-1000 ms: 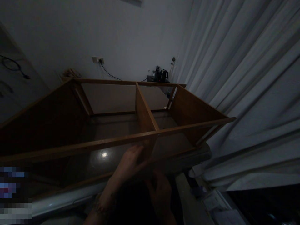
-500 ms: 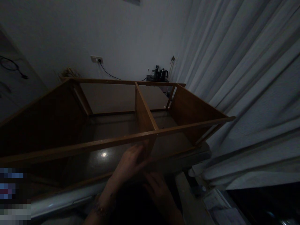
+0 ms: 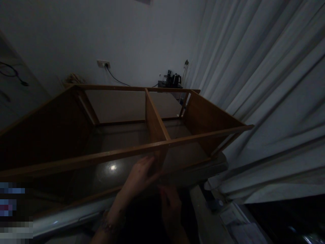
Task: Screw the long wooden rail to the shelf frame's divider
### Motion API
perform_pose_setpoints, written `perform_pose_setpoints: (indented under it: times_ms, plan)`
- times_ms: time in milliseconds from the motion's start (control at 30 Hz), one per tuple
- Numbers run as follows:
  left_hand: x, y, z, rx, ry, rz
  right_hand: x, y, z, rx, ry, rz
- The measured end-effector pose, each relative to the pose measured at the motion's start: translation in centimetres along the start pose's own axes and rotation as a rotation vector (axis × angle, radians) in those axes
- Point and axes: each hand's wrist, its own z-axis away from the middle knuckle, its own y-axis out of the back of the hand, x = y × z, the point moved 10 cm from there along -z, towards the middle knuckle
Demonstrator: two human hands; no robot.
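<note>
A brown wooden cabinet frame [image 3: 208, 117] lies on its back on the shiny floor, open side up, with a middle divider [image 3: 153, 122] splitting it in two. My left hand [image 3: 138, 176] reaches under the near top rail [image 3: 101, 156] and closes its fingers and thumb around the divider's near lower end. Just below it, my right hand [image 3: 170, 206] is in deep shadow. Its fingers are drawn together and point up at the same spot. Anything between them is too dark to make out.
Pale curtains [image 3: 266, 101] hang along the right side, close to the frame's right panel. A wall socket with a black cable [image 3: 103, 63] and a dark kettle on a small stand [image 3: 175, 80] are at the far wall. Papers [image 3: 236, 223] lie at the lower right.
My right hand has shifted slightly and turned its fingers upward toward the left hand's thumb. The left hand and the frame have stayed put.
</note>
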Motion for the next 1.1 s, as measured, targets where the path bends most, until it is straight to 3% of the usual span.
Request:
perform_pose_setpoints:
  times_ms: [133, 367, 500, 667, 800, 867, 967, 1100]
  plan:
    - [0.2, 0.4, 0.0, 0.037, -0.014, 0.007, 2.3, 0.3, 1.0, 0.11, -0.24, -0.121]
    - [0.9, 0.6, -0.5, -0.036, -0.005, 0.067, 4.1, -1.5, 3.2, 0.206, -0.482, -0.39]
    - [0.7, 0.6, -0.3, -0.001, -0.013, 0.061, 4.5, -2.8, 3.9, 0.167, -0.515, -0.492]
    - [0.3, 0.2, -0.1, 0.005, -0.001, 0.032, 4.1, -0.9, 2.3, 0.118, -0.346, -0.258]
    - [0.4, 0.2, -0.3, -0.024, 0.003, 0.044, 0.9, 0.6, 0.3, 0.009, 0.08, 0.113]
    - [0.4, 0.1, -0.3, -0.041, 0.005, 0.056, -0.4, 0.6, -0.1, -0.038, 0.222, 0.244]
    - [0.3, 0.0, -0.3, -0.048, 0.009, 0.07, -1.3, 0.6, -0.3, -0.045, 0.266, 0.329]
    - [0.2, 0.1, -0.2, -0.022, 0.004, 0.069, -1.6, 0.4, -0.1, -0.001, 0.183, 0.277]
